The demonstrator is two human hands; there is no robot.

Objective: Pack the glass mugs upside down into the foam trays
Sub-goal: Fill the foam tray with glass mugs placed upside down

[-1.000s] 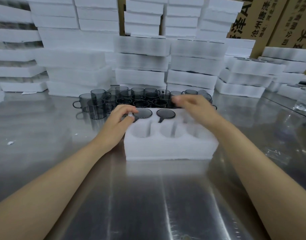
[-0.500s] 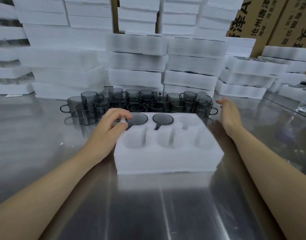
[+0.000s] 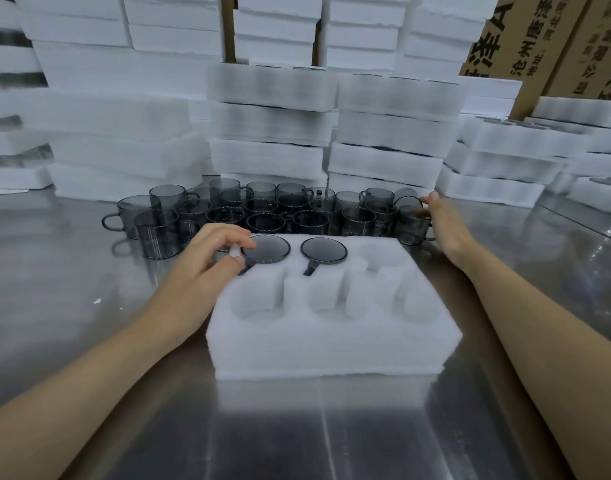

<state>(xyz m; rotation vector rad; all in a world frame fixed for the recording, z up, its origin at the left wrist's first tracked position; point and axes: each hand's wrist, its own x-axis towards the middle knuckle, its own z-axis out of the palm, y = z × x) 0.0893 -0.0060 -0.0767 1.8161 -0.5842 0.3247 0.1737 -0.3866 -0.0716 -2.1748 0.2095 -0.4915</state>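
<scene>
Nearest the viewer, a bare strip of reflective steel tabletop lies open between the two forearms. Beyond it sits the white foam tray, its near edge square to the viewer, with six round pockets in two rows. The three near pockets and the far right pocket are unfilled; the far left pocket holds an inverted mug and the far middle pocket a second inverted mug, bases up, handles pointing toward the viewer. The left hand rests at the tray's far left corner, fingers curled and pinching the foam edge just beside the first mug. The right hand is at the right end of the upright glass mugs, fingers spread, touching the endmost mug without enclosing it. Open tabletop flanks the tray on both sides. Stacked foam trays and cardboard cartons wall off the rear.
</scene>
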